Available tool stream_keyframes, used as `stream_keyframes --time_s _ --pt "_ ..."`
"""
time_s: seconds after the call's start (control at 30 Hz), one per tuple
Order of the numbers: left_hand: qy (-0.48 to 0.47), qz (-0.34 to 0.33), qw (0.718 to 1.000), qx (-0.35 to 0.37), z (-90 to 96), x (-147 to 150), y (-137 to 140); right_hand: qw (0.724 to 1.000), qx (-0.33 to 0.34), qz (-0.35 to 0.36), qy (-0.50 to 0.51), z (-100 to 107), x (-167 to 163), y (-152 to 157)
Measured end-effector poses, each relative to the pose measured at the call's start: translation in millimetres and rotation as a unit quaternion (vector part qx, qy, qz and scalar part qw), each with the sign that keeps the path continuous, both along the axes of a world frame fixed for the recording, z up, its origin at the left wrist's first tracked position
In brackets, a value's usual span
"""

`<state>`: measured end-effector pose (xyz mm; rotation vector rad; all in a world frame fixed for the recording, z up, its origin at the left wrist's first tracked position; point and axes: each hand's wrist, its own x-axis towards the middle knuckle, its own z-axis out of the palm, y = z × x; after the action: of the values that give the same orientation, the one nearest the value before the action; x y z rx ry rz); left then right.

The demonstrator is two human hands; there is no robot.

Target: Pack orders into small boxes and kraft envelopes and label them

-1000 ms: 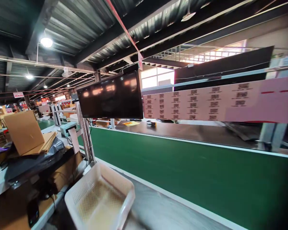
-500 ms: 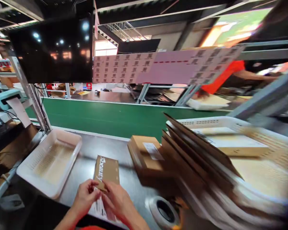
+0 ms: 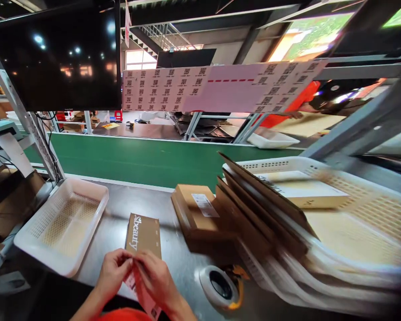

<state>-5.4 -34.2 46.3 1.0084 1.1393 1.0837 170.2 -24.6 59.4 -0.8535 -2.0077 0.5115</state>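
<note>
My left hand (image 3: 112, 272) and my right hand (image 3: 158, 276) meet at the near end of a flat brown cardboard box (image 3: 149, 229) with white "beauty" lettering. Both are closed, thumbs and fingertips pinching the top of a thin pinkish-red printed label sheet (image 3: 141, 285). The sheet hangs down below the right fingers, and part of it is hidden behind that hand. Under the hands, the near end of the box cannot be seen. To the right of my right hand lies a roll of tape (image 3: 217, 285) with a yellow-edged dispenser.
An open white plastic basket (image 3: 63, 227) stands at left on the metal table (image 3: 116, 203). A labelled carton (image 3: 197, 209), upright cardboard sheets (image 3: 263, 200) and stacked white baskets (image 3: 364, 240) occupy the right. Beyond runs a green conveyor (image 3: 137, 160). A person in orange (image 3: 277, 118) works across it.
The pinkish-red sheet now shows between my hands, where a white label was visible before. My hands stay close together at the box. The whole view has shifted slightly.
</note>
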Motion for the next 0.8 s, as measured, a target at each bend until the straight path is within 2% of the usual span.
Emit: stream_keyframes --time_s 0.13,0.27,0.47,0.67,0.8 --pt "0.020 0.003 1.000 -0.009 -5.4 -1.3 -2.5 0.998 0.045 -0.020 -0.045 0.0 -1.0 5.1" --pt "0.084 -0.020 0.996 0.010 -7.5 -2.9 -3.1 0.991 0.096 -0.018 -0.088 -0.2 1.2 7.8" --pt "0.117 -0.032 0.993 -0.001 -15.1 -2.3 -1.9 0.983 0.115 -0.034 -0.139 -8.4 2.7 8.9" --pt "0.066 -0.008 0.997 -0.044 -30.0 1.7 0.9 0.981 0.121 -0.028 -0.152 -12.9 4.6 9.4" --pt "0.002 -0.002 0.996 -0.087 -30.5 5.5 5.9 0.981 0.128 -0.014 -0.146 -10.9 6.8 9.8"
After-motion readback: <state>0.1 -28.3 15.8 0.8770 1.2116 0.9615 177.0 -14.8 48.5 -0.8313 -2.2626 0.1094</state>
